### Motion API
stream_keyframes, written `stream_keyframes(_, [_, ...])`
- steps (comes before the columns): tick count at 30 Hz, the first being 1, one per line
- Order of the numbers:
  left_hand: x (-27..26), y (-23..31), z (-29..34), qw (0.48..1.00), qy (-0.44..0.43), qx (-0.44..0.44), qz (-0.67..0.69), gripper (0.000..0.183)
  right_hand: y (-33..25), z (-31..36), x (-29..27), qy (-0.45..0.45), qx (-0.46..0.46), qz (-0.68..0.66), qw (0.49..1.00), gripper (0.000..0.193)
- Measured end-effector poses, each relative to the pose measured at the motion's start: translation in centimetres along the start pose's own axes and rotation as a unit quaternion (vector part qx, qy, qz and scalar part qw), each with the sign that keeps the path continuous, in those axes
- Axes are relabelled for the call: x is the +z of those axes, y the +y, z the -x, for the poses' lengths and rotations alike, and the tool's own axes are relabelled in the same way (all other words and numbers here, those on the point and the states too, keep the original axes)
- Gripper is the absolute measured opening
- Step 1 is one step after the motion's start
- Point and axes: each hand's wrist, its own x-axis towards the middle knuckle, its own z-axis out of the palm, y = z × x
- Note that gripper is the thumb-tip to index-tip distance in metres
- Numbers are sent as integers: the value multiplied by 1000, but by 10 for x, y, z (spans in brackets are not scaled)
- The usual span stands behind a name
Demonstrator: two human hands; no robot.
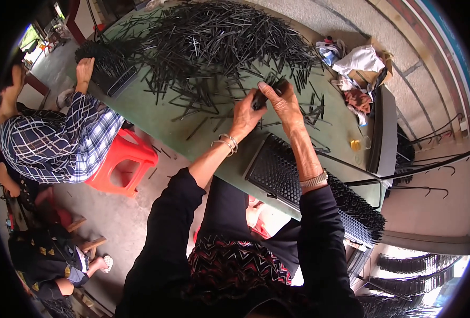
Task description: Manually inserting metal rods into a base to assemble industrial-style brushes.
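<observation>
My left hand (246,115) and my right hand (285,106) meet over the green table, both closed round a small bunch of thin black rods (258,99). My right thumb lies along the top of the bunch, and most of its length is hidden by my fingers. Beyond my hands spreads a large heap of loose black rods (214,40). Below my right forearm, at the table's near edge, lies a black tray full of small holes (272,168). Rods stand upright in its right part (359,209), and my forearm covers its middle.
A co-worker's hand (85,70) rests at another rod-filled tray (113,79) on the left. Near it stands a red stool (126,161). Cloths and a carton (363,61) lie at the far right. A dark bent bar (415,172) crosses the right side, with metal hooks near the wall.
</observation>
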Motion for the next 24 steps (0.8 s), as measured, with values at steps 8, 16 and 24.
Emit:
stream_keyframes(8, [6,-30,13,1000,6,-15,15,46,7,-8,23,17,65,-108,992,49])
stream_keyframes(16, [0,-43,13,973,-78,-173,130,42,2,5,34,1,22,-158,987,22])
stream_keyframes(24, [-1,-24,17,980,-97,-170,28,32,4,-5,27,57,-4,-52,997,33])
